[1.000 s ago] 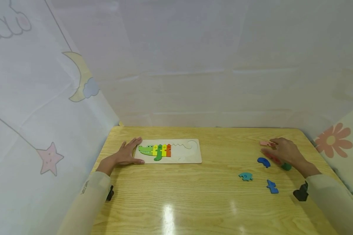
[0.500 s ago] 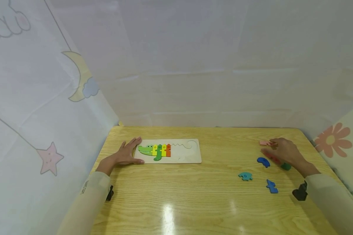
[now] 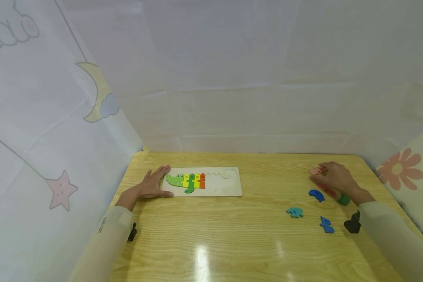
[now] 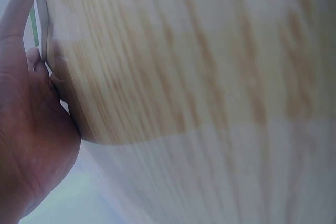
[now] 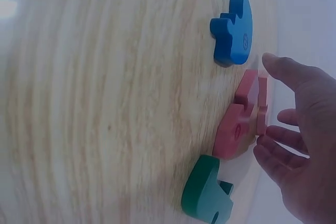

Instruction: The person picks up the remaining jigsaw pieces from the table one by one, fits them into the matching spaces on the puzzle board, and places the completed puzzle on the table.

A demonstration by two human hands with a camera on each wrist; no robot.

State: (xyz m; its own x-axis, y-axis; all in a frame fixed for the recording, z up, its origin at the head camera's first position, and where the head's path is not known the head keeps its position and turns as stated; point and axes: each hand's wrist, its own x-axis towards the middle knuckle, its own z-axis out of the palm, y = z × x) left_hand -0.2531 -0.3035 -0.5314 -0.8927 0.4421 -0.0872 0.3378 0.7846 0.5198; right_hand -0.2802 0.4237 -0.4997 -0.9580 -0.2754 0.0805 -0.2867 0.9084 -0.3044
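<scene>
At the table's left, my left hand [image 3: 150, 185] rests spread against the left end of a wooden puzzle board [image 3: 225, 187], thumb near its front edge and fingers at its back corner. The board carries a crocodile head [image 3: 174, 179] and several green, yellow and orange body pieces [image 3: 196, 181]. On the right, my right hand [image 3: 336, 179] reaches over a pink puzzle piece [image 3: 316, 170], its fingers touching it. In the right wrist view, the thumb stands apart from that piece. Below the hand lie a red piece [image 5: 236, 127] and a green piece [image 5: 206, 192].
Nearer me on the wooden table [image 3: 232, 235] lie a dark blue piece [image 3: 316, 195], a teal piece [image 3: 295, 212] and a lighter blue piece [image 3: 326, 225]. Printed cloth [image 3: 211, 117] hangs behind and at both sides.
My right hand has shifted slightly left, and the pink piece has turned and moved a little under its fingers. The left hand and the board stay put.
</scene>
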